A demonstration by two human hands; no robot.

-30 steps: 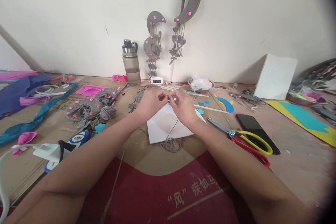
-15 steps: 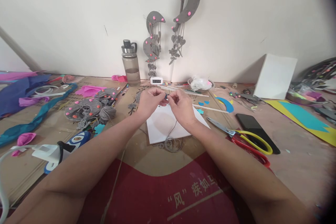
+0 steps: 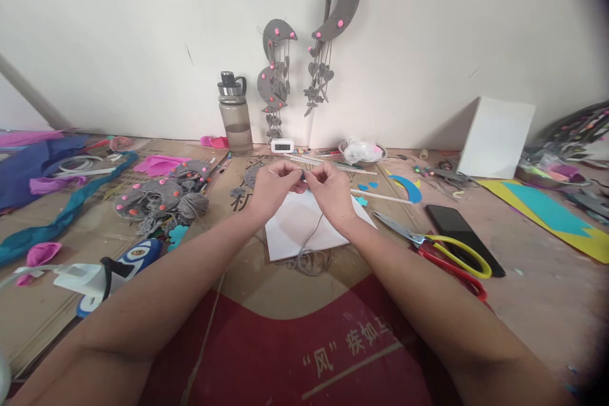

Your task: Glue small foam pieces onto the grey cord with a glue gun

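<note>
My left hand (image 3: 280,187) and my right hand (image 3: 330,193) meet fingertip to fingertip above a white sheet (image 3: 295,228). Both are closed in a pinch around a small dark piece (image 3: 303,175), mostly hidden by the fingers. Grey yarn (image 3: 311,261) runs down from the right hand's fingers and lies in loose loops at the sheet's front edge. Red and yellow handled scissors (image 3: 431,242) rest to the right, beside a black phone (image 3: 461,238).
Behind the hands stand a bottle (image 3: 236,120), a small clock (image 3: 282,146) and a bowl (image 3: 362,152). Grey felt pieces with yarn (image 3: 164,196) and a glue gun (image 3: 102,279) lie left. Grey moon ornaments (image 3: 347,0) hang on the wall. A white board (image 3: 497,138) leans at right.
The view has shifted slightly. Both hands keep nearly the same place, with their fingertips a little closer around the small dark piece.
</note>
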